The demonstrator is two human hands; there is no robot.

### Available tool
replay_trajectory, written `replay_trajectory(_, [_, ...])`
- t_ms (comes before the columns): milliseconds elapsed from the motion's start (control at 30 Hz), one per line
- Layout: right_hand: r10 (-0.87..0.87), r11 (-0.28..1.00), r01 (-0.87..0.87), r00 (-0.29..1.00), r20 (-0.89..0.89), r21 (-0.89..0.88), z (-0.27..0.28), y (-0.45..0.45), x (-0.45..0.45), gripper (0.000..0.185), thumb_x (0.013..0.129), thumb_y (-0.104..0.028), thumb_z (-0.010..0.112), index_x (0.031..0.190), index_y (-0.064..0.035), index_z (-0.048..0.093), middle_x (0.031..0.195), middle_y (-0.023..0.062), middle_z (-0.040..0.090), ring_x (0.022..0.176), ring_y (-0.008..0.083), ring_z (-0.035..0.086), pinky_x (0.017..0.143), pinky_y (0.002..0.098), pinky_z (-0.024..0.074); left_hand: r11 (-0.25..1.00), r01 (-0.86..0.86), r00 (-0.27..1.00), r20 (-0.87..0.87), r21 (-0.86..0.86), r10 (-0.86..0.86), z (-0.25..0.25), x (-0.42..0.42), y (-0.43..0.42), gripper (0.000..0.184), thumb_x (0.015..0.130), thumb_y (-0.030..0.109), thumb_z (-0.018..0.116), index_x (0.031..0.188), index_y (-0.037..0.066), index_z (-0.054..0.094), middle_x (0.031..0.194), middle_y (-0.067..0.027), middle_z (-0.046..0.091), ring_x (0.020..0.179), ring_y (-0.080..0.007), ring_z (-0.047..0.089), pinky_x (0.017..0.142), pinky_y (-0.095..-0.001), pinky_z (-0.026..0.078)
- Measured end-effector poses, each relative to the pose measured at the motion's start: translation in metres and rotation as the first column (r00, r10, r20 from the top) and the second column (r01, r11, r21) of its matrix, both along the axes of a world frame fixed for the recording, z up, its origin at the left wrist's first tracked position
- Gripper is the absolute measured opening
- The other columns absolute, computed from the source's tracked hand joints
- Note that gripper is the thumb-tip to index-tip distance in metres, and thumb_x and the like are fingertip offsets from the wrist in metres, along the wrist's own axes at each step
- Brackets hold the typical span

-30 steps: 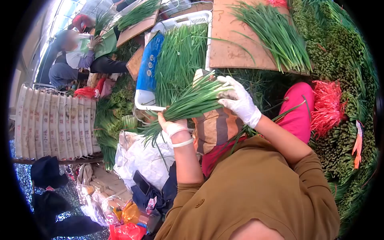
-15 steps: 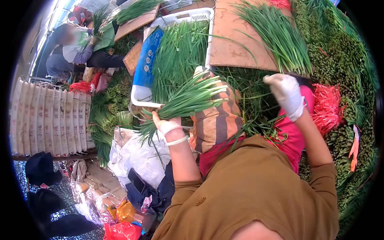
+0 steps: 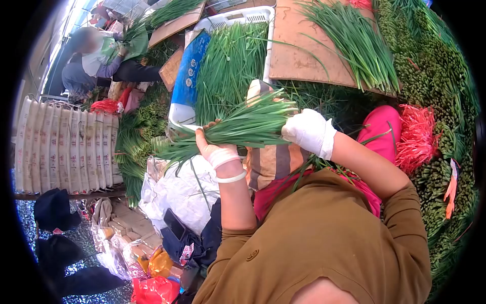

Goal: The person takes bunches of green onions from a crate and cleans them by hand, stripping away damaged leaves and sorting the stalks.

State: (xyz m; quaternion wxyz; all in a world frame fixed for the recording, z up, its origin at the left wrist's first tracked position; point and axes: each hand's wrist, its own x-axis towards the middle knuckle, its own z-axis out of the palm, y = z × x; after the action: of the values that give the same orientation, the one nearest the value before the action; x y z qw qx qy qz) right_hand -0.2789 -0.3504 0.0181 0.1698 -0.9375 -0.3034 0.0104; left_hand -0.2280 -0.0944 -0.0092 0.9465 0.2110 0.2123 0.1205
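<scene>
A bunch of garlic chives point(image 3: 248, 124) lies across my lap area, its green leaves toward the left and its pale cut ends toward the right. My left hand point(image 3: 216, 151), with a white wrap around the palm, is closed around the leafy part from below. At the pale ends, my right hand point(image 3: 310, 133) in a white glove has its fingers curled in against the stems; the fingertips are partly hidden. Beneath the bunch is an orange and dark striped cloth point(image 3: 276, 164) over my knee. Just beyond stands a white plastic crate point(image 3: 270, 38) filled with more chives.
Loose chives point(image 3: 354, 43) rest on a brown board point(image 3: 291, 58). Red plastic strips point(image 3: 417, 139) and stacked bundles point(image 3: 430, 71) are at the right. A white sack point(image 3: 177, 195) and phone point(image 3: 174, 224) lie at the left. Another person point(image 3: 104, 58) sits at the upper left.
My right hand has come left and down from above my knee to the pale ends of the chives. The bunch in my left hand now lies more level.
</scene>
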Motion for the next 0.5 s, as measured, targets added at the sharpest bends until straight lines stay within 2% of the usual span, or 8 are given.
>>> replay_trajectory(100, [-0.102, 0.865, 0.063, 0.994, 0.051, 0.499, 0.008, 0.011, -0.005, 0.011, 0.082, -0.020, 0.063, 0.080, -0.0087, 0.062, 0.066, 0.0082, 0.061, 0.062, 0.0230, 0.062, 0.055, 0.0326, 0.0458, 1.000, 0.006, 0.999, 0.036, 0.011, -0.006, 0.013, -0.001, -0.012, 0.025, 0.088, 0.031, 0.059, 0.079, 0.008, 0.058, 0.079, -0.0113, 0.063, 0.083, -0.0328, 0.059, 0.082, -0.0494, 0.050])
replay_trajectory(133, [-0.053, 0.717, 0.216, 0.965, -0.257, 0.663, 0.015, 0.008, -0.008, 0.013, 0.083, -0.019, 0.063, 0.079, -0.0073, 0.061, 0.065, 0.0076, 0.060, 0.060, 0.0207, 0.061, 0.054, 0.0301, 0.0453, 1.000, 0.000, 0.999, 0.033, 0.008, -0.001, 0.014, 0.000, -0.013, 0.025, 0.088, 0.030, 0.059, 0.079, 0.008, 0.058, 0.079, -0.0112, 0.062, 0.083, -0.0326, 0.059, 0.082, -0.0494, 0.050])
replay_trajectory(200, [0.243, 0.370, 0.612, 0.662, -0.709, 0.699, 0.069, -0.005, -0.018, 0.016, 0.086, -0.019, 0.062, 0.078, -0.0045, 0.060, 0.063, 0.0065, 0.058, 0.055, 0.0161, 0.058, 0.052, 0.0252, 0.0444, 1.000, -0.013, 1.000, 0.026, 0.002, 0.013, 0.013, 0.002, -0.012, 0.024, 0.087, 0.029, 0.060, 0.079, 0.007, 0.058, 0.079, -0.0111, 0.062, 0.083, -0.0324, 0.059, 0.083, -0.0492, 0.050])
replay_trajectory(267, [0.209, 0.323, 0.620, 0.690, -0.693, 0.715, 0.112, -0.031, -0.033, 0.017, 0.088, -0.015, 0.060, 0.076, -0.0024, 0.059, 0.063, 0.0041, 0.057, 0.052, 0.0097, 0.053, 0.051, 0.0206, 0.0431, 0.999, 0.022, 0.999, 0.044, -0.026, -0.021, 0.003, 0.004, -0.004, 0.025, 0.088, 0.031, 0.060, 0.080, 0.007, 0.059, 0.080, -0.0118, 0.063, 0.085, -0.0335, 0.059, 0.085, -0.0499, 0.049])
replay_trajectory(400, [0.346, 0.432, 0.433, 0.730, -0.589, 0.791, 0.086, -0.107, -0.041, 0.017, 0.090, -0.012, 0.055, 0.079, 0.0010, 0.061, 0.076, 0.0057, 0.063, 0.068, 0.0106, 0.059, 0.061, 0.0252, 0.0473, 0.998, 0.052, 0.997, 0.052, -0.042, -0.050, -0.015, 0.007, 0.007, 0.026, 0.088, 0.032, 0.058, 0.081, 0.008, 0.061, 0.082, -0.0126, 0.064, 0.089, -0.0346, 0.059, 0.088, -0.0506, 0.048])
replay_trajectory(433, [0.073, 0.496, 0.542, 0.752, -0.655, 0.678, 0.066, -0.104, -0.038, 0.012, 0.086, -0.011, 0.061, 0.081, 0.0003, 0.062, 0.080, 0.0088, 0.065, 0.072, 0.0181, 0.062, 0.066, 0.0291, 0.0493, 0.997, 0.057, 0.997, 0.059, -0.048, -0.055, -0.017, 0.007, 0.008, 0.026, 0.089, 0.033, 0.057, 0.081, 0.008, 0.062, 0.083, -0.0128, 0.064, 0.090, -0.0348, 0.059, 0.089, -0.0508, 0.048])
replay_trajectory(467, [-0.262, 0.899, 0.238, 0.965, 0.016, 0.368, 0.039, -0.114, -0.033, 0.008, 0.080, -0.010, 0.066, 0.084, -0.0035, 0.065, 0.085, 0.0108, 0.066, 0.078, 0.0256, 0.063, 0.071, 0.0337, 0.0500, 0.998, 0.045, 0.996, 0.077, -0.043, -0.042, -0.018, 0.007, 0.008, 0.024, 0.089, 0.032, 0.057, 0.082, 0.009, 0.062, 0.081, -0.0119, 0.064, 0.087, -0.0336, 0.060, 0.088, -0.0503, 0.049])
replay_trajectory(500, [-0.336, 0.911, 0.295, 0.936, 0.103, 0.289, 0.033, -0.111, -0.034, 0.009, 0.078, -0.011, 0.067, 0.084, -0.0057, 0.066, 0.087, 0.0109, 0.066, 0.080, 0.0280, 0.063, 0.072, 0.0357, 0.0500, 0.999, 0.036, 0.995, 0.096, -0.037, -0.033, -0.019, 0.007, 0.007, 0.023, 0.089, 0.031, 0.058, 0.083, 0.010, 0.062, 0.080, -0.0111, 0.064, 0.084, -0.0323, 0.060, 0.087, -0.0498, 0.049])
